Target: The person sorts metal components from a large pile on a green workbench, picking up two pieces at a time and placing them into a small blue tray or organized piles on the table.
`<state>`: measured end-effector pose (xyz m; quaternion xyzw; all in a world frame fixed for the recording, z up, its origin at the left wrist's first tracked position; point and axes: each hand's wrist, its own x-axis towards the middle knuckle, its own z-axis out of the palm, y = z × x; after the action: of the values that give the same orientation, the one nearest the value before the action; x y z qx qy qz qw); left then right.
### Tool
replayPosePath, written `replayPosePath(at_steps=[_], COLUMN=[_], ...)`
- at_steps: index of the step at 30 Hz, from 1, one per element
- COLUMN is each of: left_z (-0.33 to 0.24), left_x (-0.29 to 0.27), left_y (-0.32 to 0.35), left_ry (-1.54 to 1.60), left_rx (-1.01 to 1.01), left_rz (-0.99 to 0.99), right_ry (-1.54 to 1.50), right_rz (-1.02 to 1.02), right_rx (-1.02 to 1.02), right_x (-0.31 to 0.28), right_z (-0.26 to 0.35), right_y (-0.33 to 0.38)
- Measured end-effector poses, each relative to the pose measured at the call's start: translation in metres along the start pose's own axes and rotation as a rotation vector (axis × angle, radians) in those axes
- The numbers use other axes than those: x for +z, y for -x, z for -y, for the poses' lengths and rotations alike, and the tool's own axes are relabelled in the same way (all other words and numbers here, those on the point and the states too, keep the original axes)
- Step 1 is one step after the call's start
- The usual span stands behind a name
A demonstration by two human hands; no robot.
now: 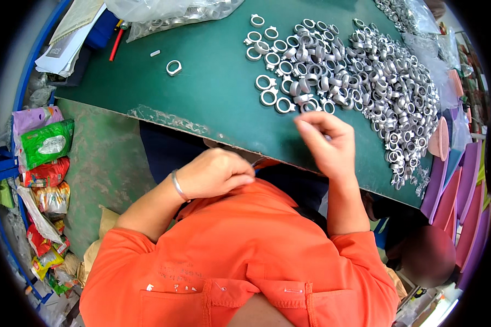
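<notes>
The right hand [327, 144] pinches its fingers together near the pile of silver rings [360, 71], so more rings sit close, while the left hand [215, 173] curls shut, holding nothing that shows.

Green table mat [213, 92] lying across bench, front edge fraying. Clear plastic bag [169, 13] sitting at far edge, red pen [116, 44] resting just beside it. Stack of papers [71, 43] lying at far left corner. Green snack packet [48, 143] and red packets [46, 173] piling up on floor at left. Pink and purple trays [458, 191] leaning at right.
</notes>
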<state>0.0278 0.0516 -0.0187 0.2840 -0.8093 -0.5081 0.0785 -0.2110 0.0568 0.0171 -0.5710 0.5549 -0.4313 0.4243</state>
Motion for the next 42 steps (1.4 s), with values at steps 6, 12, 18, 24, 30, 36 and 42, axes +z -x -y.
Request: replayPosePath(at_steps=[6,12,18,24,30,36,42], left_z=[-0.029,-0.016,-0.013,-0.015,-0.020,-0.037,0.047], left_x=[-0.028,-0.024,-0.018,-0.007,-0.009,0.007,0.043], left_y=[-0.060,-0.065,-0.050,-0.038,-0.030,-0.017,0.008], left_ry=[-0.412,-0.464,0.504,1.064,1.381,1.889,2.166], left_rx=[0.147,0.159,0.152,0.186,0.042,-0.562,-0.434], left_rz=[-0.798,-0.784,-0.585,-0.534,-0.376,-0.130,0.116], right_ry=[0.819,0.481,-0.215,-0.825,-0.882,-0.053,0.738], right_rz=[-0.046,-0.002,0.017,0.194,0.076,0.365,-0.351], right_rx=[-0.229,-0.286,0.034,0.298,0.135,-0.521,-0.446], right_x=[0.029,0.006,0.008,0.005,0.010,0.040,0.002], right_z=[0.006,-0.004,-0.012,-0.004,-0.006,0.016,-0.008], right_y=[-0.009,0.006,0.016,0.013,0.015,0.021,0.000])
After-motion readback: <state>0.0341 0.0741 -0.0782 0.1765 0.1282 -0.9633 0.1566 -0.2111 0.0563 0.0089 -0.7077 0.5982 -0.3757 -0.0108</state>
